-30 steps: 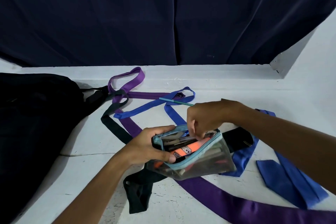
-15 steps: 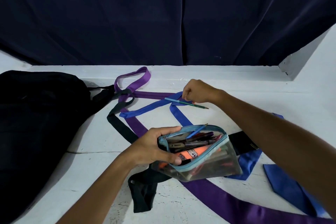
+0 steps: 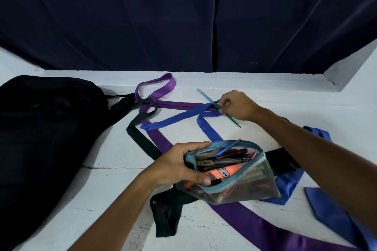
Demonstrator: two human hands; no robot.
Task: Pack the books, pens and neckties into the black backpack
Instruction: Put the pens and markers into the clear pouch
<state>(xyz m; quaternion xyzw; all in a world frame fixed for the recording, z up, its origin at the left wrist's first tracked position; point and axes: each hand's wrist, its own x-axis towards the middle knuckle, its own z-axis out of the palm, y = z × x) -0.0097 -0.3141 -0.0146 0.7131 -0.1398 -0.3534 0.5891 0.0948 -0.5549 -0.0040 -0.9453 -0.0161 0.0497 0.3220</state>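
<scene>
My left hand (image 3: 179, 164) grips the open rim of a clear pencil pouch (image 3: 234, 181) with blue zip trim, filled with several pens and an orange marker. Farther back, my right hand (image 3: 237, 106) pinches a thin blue-green pen (image 3: 208, 97) lifted slantwise over the ties. A purple necktie (image 3: 155, 91), a blue necktie (image 3: 179, 118) and a black necktie (image 3: 140, 138) lie tangled across the white surface. The black backpack (image 3: 40, 138) lies at the left. No books are in view.
A dark blue curtain (image 3: 183, 16) hangs behind the white ledge (image 3: 265, 79). A white wall corner (image 3: 350, 67) rises at the right. The wide ends of the purple tie (image 3: 255, 222) and blue tie (image 3: 330, 208) spread over the near right.
My right hand left the pouch, reached back to the pen lying on the ties and has raised it slantwise. My left hand kept holding the pouch open.
</scene>
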